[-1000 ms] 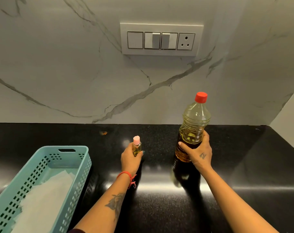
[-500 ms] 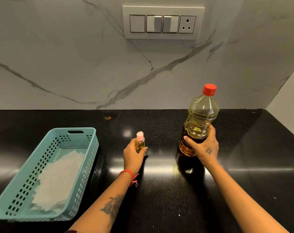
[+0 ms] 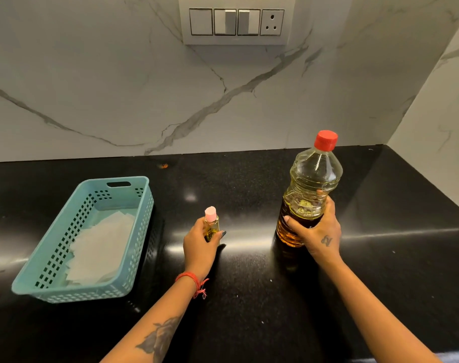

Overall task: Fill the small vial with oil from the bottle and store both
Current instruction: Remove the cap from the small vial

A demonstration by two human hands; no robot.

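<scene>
A small glass vial [image 3: 212, 226] with a pink cap holds yellow oil and stands upright on the black counter [image 3: 249, 297]. My left hand [image 3: 199, 247] grips the vial around its lower body. To the right stands a clear plastic oil bottle [image 3: 312, 184] with a red cap, about half full of amber oil. My right hand [image 3: 315, 231] holds the bottle around its middle, and its base touches the counter.
A teal perforated basket [image 3: 142, 205] with white paper inside sits at the left of the counter. A marble wall with a switch panel [image 3: 236, 20] rises behind. A side wall [image 3: 438, 127] closes the right end.
Both hands keep their holds on the vial and the bottle. The view has tilted down, so the basket and the counter's near part show more fully.
</scene>
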